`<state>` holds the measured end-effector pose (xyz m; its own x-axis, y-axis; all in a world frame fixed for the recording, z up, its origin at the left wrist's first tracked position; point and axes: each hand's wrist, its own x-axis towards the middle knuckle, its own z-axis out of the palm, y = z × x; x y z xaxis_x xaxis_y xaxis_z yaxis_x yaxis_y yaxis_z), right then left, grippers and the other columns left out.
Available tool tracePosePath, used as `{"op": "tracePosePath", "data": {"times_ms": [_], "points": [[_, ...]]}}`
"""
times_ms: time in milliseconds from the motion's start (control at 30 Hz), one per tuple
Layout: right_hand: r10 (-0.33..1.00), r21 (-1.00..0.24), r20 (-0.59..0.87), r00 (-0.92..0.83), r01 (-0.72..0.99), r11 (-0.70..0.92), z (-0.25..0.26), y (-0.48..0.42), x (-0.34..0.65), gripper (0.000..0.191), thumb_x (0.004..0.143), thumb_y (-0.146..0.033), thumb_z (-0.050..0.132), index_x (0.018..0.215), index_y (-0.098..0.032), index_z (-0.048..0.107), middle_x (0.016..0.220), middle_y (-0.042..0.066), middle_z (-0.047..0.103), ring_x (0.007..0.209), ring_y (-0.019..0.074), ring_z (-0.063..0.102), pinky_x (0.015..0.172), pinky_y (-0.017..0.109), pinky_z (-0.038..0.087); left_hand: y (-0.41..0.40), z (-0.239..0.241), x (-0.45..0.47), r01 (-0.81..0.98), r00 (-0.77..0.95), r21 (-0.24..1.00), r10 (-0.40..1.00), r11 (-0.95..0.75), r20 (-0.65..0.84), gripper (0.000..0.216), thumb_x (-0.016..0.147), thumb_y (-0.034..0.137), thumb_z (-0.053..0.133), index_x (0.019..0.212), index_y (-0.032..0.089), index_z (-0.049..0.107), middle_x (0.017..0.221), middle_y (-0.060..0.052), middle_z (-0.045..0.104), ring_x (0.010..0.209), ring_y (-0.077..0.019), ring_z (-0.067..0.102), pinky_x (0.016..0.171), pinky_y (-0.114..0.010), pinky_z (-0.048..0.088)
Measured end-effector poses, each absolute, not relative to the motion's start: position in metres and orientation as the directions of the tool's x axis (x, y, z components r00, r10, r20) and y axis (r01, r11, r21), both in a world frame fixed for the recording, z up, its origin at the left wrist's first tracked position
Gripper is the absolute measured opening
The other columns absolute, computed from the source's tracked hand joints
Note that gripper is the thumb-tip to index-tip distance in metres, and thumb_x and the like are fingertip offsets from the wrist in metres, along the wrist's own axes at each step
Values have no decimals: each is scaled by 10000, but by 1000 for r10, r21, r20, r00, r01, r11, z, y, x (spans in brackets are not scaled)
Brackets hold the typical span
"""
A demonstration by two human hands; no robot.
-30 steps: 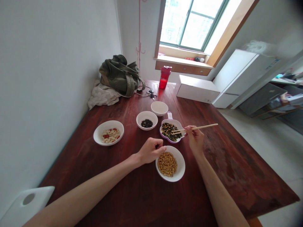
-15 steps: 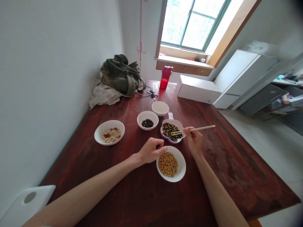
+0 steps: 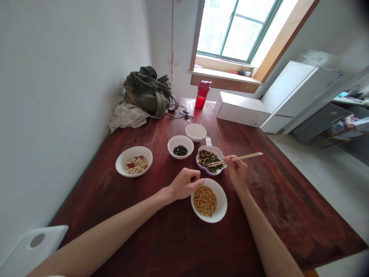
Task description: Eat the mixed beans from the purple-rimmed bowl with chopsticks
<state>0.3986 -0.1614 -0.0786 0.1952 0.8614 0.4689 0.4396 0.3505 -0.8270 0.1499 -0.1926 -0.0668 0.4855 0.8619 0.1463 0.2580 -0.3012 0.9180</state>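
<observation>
Head view, clock directions taken from a white bowl (image 3: 223,202) of yellow beans near the edge of a dark wooden table (image 3: 273,219). Right hand (image 3: 236,173) at 1 o'clock, closed around a pair of chopsticks (image 3: 249,156), tips over a purple-rimmed dish (image 3: 208,174) of dark beans and greens at 12; contact with the food impossible to tell. Left hand (image 3: 185,184) at 11, fingers curled just beside the bowl's rim; anything inside them hidden. Beans likely light, round and slippery, best pinched singly at the chopstick tips; bowls likely fragile, safest taken by the rim. Farther out, a bowl of nuts (image 3: 134,173) at 10, a bowl of black bits (image 3: 180,157) at 11, a red cup (image 3: 201,100) at 12.
</observation>
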Motion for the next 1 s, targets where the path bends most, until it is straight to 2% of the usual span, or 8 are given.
{"op": "tracePosePath", "data": {"times_ms": [633,1000], "points": [[836,-767,537,111,478,429,-79,-163,402,259,977,-414,663,882,-178,710,751,6,647,647,146,543,612,271,441,-192,-68,150,259,488,913,858,-315,158,422,899,317,601,600,174,340,579,65,313,583,-74,284,559,-233,240],[777,-659,630,8,536,528,-78,-163,402,208,996,-302,645,825,-188,676,767,8,644,658,140,548,649,283,427,-193,-68,150,253,488,914,857,-317,162,410,901,297,600,595,168,359,580,66,324,582,-73,290,558,-233,235]]}}
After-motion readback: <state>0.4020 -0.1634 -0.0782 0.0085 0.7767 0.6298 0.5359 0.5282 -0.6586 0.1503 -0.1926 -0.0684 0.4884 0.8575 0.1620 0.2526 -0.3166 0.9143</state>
